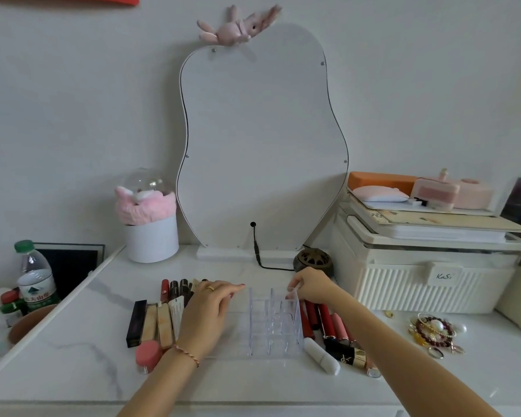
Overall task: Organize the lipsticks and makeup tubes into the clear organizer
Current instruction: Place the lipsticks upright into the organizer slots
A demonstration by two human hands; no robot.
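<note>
While the right hand [309,286] pinches the far corner of the empty clear organizer [273,322] at bench centre and the left hand [211,308] lies flat and open beside it, a tug could tip it onto the lipsticks [322,322] crowded alongside, scattering them.

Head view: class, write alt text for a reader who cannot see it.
A person's right hand grips the far corner of an empty clear organizer on a white table; the left hand rests flat beside it. Lipsticks and tubes lie either side.
</note>
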